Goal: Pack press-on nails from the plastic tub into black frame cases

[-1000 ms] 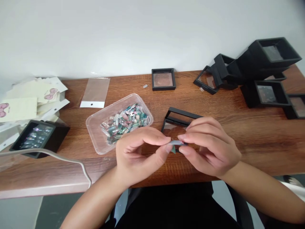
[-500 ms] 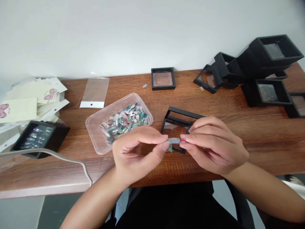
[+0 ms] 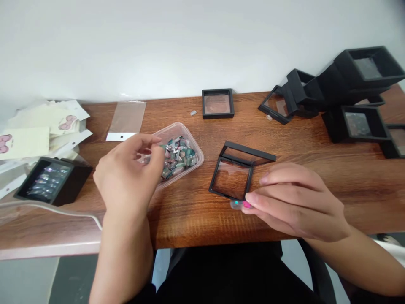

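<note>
My left hand point(image 3: 128, 171) is over the clear plastic tub point(image 3: 193, 168), thumb and forefinger curled close together. Whether a small piece sits between those tips cannot be made out. Inside the tub lies a heap of press-on nails point(image 3: 180, 156) in teal, pink and clear. Between the thumb and fingers of my right hand point(image 3: 294, 200) is a small clear piece point(image 3: 236, 204) with a teal spot and a bright pink end. Just beyond it, a black hinged display frame point(image 3: 230, 178) lies on the table with its lid raised and clear film inside.
A closed black frame point(image 3: 217, 103) lies near the wall, beside a small clear nail point(image 3: 193, 112). Black frames point(image 3: 341, 88) are piled at the right. Clear bag point(image 3: 128, 118), printed cards point(image 3: 38, 126), a filled black case point(image 3: 52, 181) and a white cable point(image 3: 63, 210) occupy the left.
My left hand has left the small clear piece and moved left to the tub. My right hand has shifted slightly down and right, still holding the piece with the pink end.
</note>
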`<state>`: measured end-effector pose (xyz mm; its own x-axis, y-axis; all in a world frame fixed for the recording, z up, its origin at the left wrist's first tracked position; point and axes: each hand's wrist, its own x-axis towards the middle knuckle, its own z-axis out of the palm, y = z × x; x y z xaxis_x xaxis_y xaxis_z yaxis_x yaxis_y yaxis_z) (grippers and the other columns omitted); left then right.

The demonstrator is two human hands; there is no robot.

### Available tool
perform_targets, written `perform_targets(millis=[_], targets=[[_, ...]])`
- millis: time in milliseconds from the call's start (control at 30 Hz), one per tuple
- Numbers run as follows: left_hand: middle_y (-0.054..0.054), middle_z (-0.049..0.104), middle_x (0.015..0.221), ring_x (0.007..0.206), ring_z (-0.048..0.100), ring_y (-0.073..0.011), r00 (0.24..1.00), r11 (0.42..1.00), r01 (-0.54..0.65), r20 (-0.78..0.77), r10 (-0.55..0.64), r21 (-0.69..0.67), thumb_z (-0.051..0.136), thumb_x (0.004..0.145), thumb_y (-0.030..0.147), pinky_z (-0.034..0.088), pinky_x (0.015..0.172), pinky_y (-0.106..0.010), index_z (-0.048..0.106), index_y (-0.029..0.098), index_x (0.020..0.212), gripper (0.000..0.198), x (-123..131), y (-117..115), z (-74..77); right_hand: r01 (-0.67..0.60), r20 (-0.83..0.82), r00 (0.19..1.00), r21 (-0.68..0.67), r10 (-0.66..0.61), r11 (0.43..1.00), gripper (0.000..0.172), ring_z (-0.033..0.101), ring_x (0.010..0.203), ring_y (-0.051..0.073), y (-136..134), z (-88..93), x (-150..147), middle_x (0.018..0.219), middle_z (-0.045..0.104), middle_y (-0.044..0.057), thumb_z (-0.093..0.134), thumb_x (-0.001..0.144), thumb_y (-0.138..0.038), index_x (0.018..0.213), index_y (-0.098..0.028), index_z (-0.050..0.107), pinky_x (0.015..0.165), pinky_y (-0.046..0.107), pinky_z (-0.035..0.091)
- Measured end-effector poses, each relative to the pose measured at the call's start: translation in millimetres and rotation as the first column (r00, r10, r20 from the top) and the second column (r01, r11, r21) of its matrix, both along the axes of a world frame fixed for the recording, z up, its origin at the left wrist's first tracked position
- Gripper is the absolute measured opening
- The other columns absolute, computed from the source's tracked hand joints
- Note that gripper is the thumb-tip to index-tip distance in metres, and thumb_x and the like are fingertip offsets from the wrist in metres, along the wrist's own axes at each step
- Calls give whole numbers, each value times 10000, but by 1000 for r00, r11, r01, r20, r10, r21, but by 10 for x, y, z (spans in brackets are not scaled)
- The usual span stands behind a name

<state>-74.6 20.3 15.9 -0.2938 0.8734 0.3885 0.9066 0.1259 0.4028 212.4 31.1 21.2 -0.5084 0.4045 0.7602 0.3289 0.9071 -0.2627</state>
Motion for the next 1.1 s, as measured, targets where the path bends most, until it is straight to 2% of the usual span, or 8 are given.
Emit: perform_targets(millis=[67, 167, 233, 300, 400, 500, 733, 1100], targets=[[68, 716, 799, 697, 652, -135, 1000, 1000, 24, -18, -25, -8, 614, 866, 264, 440, 635, -330, 748, 307, 946, 162, -7, 22, 13, 2, 10, 1000, -9, -2, 1000, 218, 657, 727, 144, -19, -9, 13, 775, 744, -61, 824, 746, -124, 891, -256, 730, 602, 293, 604], [26, 751, 949, 831, 684, -167, 927, 921, 372, 15, -376, 117, 650, 834, 178, 520, 783, -334, 733, 260, 1001, 204, 90, 30, 65, -4, 2, 1000, -21, 4, 1000, 210, 666, 744, 146, -24, -11, 11, 795, 755, -63, 819, 757, -129, 899, -252, 727, 614, 284, 609], [-3, 758, 983, 873, 699, -174, 720, 717, 680, 48, -693, 153, 715, 801, 149, 551, 834, -335, 713, 247, 1064, 281, 206, 15, 95, -9, -11, 1000, -29, 9, 1000, 189, 667, 730, 145, -6, 2, -7, 762, 750, -54, 804, 771, -120, 894, -241, 727, 614, 271, 611], [-18, 768, 1003, 877, 717, -178, 495, 509, 844, 118, -861, 170, 775, 784, 180, 581, 838, -335, 691, 249, 1133, 366, 332, -10, 100, -22, -17, 1000, -48, 22, 999, 133, 669, 714, 140, 23, 21, -31, 728, 745, -45, 774, 808, -131, 882, -231, 725, 612, 259, 612], [1, 786, 975, 859, 742, -188, 347, 370, 902, 138, -928, 223, 800, 793, 226, 610, 798, -323, 710, 275, 1066, 292, 477, -47, 63, -76, -3, 997, -102, 76, 992, 63, 671, 692, 128, 62, 42, -61, 712, 744, -34, 712, 874, -158, 884, -220, 721, 614, 251, 613], [3, 792, 893, 771, 750, -180, 353, 367, 879, 102, -930, 303, 789, 814, 232, 617, 702, -296, 730, 245, 958, 157, 524, -70, 28, -134, -8, 991, -165, 134, 977, 60, 661, 668, 122, 73, 45, -80, 714, 743, -8, 678, 894, -144, 915, -179, 722, 617, 252, 610], [19, 787, 838, 739, 745, -148, 490, 459, 792, 29, -871, 402, 812, 803, 239, 632, 682, -269, 707, 193, 992, 220, 494, -123, 63, -163, -33, 987, -192, 159, 968, 88, 660, 659, 123, 69, 2, -105, 729, 739, 9, 631, 922, -140, 928, -157, 717, 647, 268, 608], [9, 781, 844, 764, 729, -149, 467, 410, 810, -39, -884, 419, 736, 867, 200, 625, 661, -267, 713, 159, 956, 101, 535, -142, 100, -171, -23, 985, -203, 170, 964, 117, 665, 717, 130, 60, -35, -107, 760, 747, 22, 639, 897, -90, 959, -141, 724, 677, 272, 606]])
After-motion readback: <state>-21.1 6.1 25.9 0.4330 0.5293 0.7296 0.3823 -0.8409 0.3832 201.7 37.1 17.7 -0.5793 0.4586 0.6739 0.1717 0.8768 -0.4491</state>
